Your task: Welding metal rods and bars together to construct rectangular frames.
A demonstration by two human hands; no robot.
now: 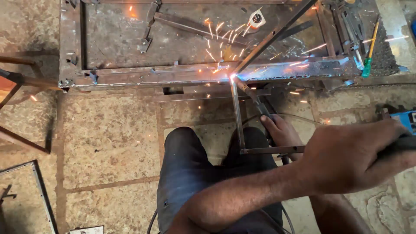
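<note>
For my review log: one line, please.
right hand: grips electrode holder | arc: sparking on metal frame | left hand: grips dark handle

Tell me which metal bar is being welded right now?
The thin upright bar of the small frame; its top end meets the bright arc and sparks, unlike the horizontal bar near the right hand.

The left hand closes on a dark handle that runs off the picture's right edge, so what it carries cannot be told, and the blue machine behind it is cut by the same edge. The right hand covers most of the electrode holder, and the white glare at the weld point hides the rod's tip and the joint on the steel frame's near edge. The frame's far edge is cropped at the top, and the small white round object near it is too small to identify.
</note>
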